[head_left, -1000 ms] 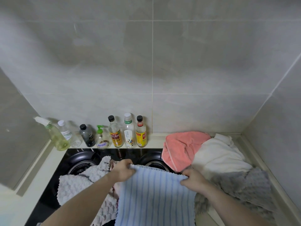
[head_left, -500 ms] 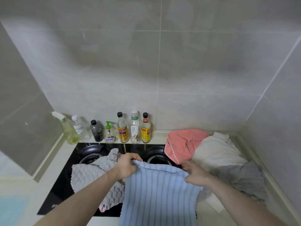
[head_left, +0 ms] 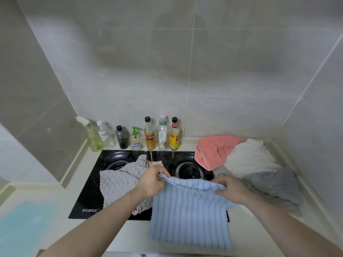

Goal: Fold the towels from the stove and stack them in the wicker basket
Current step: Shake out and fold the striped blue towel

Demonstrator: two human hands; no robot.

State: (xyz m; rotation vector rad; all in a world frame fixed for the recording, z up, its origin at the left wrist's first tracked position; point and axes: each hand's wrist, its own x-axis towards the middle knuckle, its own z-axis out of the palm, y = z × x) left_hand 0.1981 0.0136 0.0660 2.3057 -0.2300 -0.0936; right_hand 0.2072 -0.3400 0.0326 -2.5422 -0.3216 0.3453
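Note:
A light blue striped towel (head_left: 189,216) hangs over the front of the black stove (head_left: 89,197). My left hand (head_left: 152,180) pinches its top left corner and my right hand (head_left: 229,189) pinches its top right corner, the top edge sagging between them. A grey bobbled towel (head_left: 118,184) lies on the left burner with a pinkish cloth (head_left: 154,163) under it. To the right lie a pink towel (head_left: 213,151), a white towel (head_left: 250,160) and a grey towel (head_left: 274,186). No wicker basket is in view.
Several bottles stand in a row against the tiled wall behind the stove, from a spray bottle (head_left: 91,135) to a sauce bottle (head_left: 174,135). The right burner (head_left: 187,168) is uncovered. Walls close in at left and right. A pale counter (head_left: 259,230) runs along the front.
The view has pulled back and tilted down, showing more of the stove's front edge. My hands keep their hold on the blue towel, whose lower end now hangs over the counter edge.

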